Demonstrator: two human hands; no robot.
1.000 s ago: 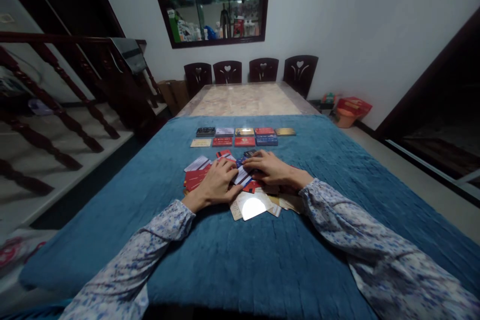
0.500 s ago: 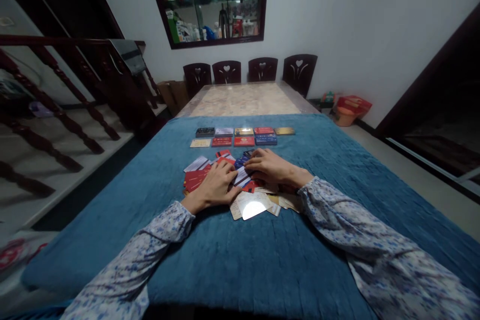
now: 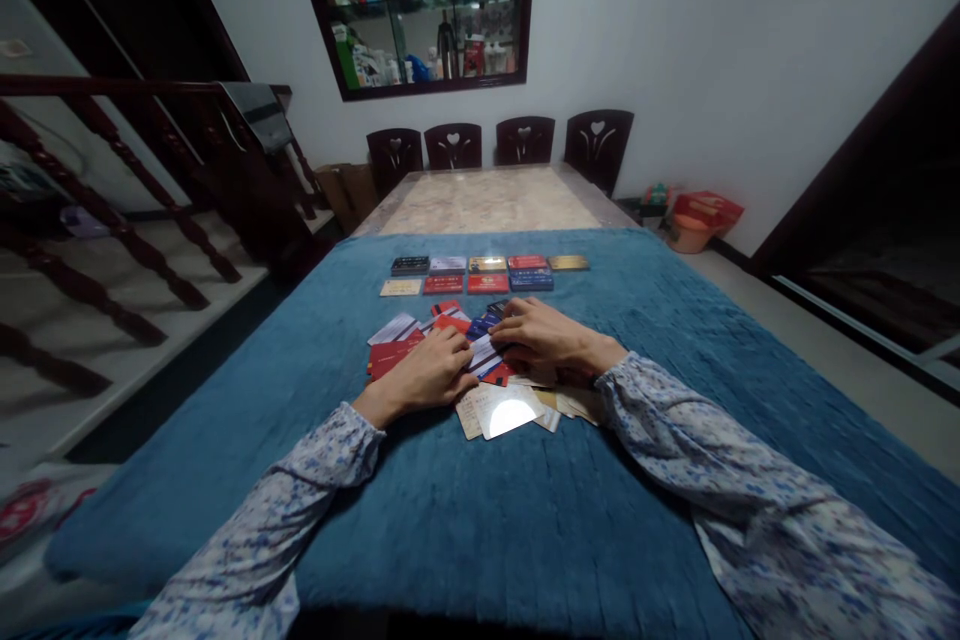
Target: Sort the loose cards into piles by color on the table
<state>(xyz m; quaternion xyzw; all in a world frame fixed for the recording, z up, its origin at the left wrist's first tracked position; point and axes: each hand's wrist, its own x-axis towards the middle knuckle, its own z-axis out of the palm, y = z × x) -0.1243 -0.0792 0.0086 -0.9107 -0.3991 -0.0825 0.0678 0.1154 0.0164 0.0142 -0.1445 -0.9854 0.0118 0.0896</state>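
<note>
A loose heap of plastic cards lies on the blue tablecloth, with a white card with a dark stripe (image 3: 485,357) between my two hands. My left hand (image 3: 433,368) rests on the heap's left part, fingers bent, thumb apart from the index finger. From the right, my right hand (image 3: 536,335) closes its fingers at the edge of the striped card; its thumb is partly hidden. Red cards (image 3: 391,355) stick out left of my left hand, and dark blue cards (image 3: 481,325) lie beyond the fingertips. A glossy pale card (image 3: 510,412) reflects light at the near side.
Beyond the heap, neat card stacks stand in two rows, among them a red stack (image 3: 488,284), a blue stack (image 3: 531,280) and a gold stack (image 3: 568,262). The blue cloth (image 3: 480,520) covers the near table; bare marble tabletop (image 3: 495,198) and several chairs are farther back.
My left hand has drawn slightly left and toward me, uncovering more of the striped card and the red cards. My right hand has barely moved.
</note>
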